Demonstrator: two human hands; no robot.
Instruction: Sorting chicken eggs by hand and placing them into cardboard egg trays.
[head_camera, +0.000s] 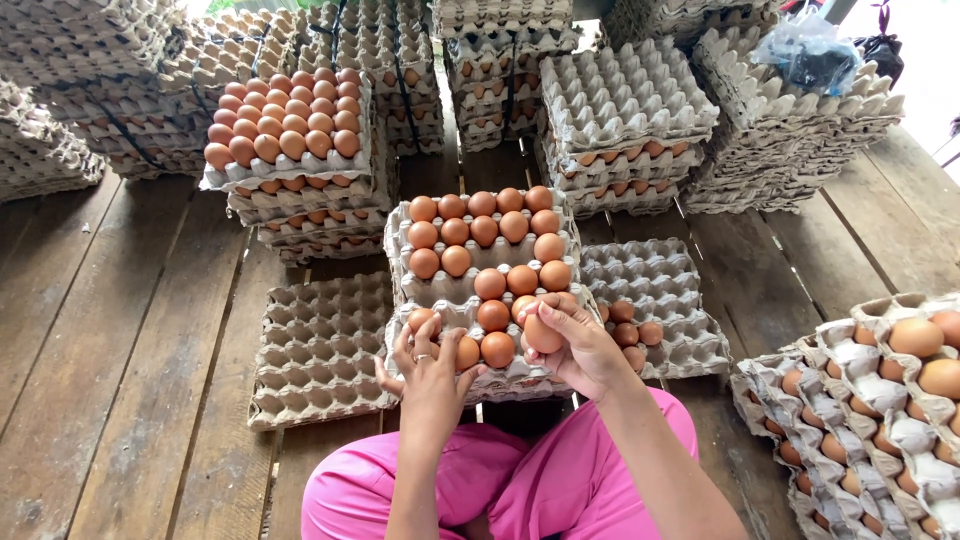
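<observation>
Here my right hand (580, 345) has its fingers closed round a brown egg (541, 333), long axis pointing away from me, just above the tray's (470, 292) near right cups. My left hand (430, 375), fingers narrow, touches another egg (466, 352) leftward. Beyond lie filled rows.
</observation>
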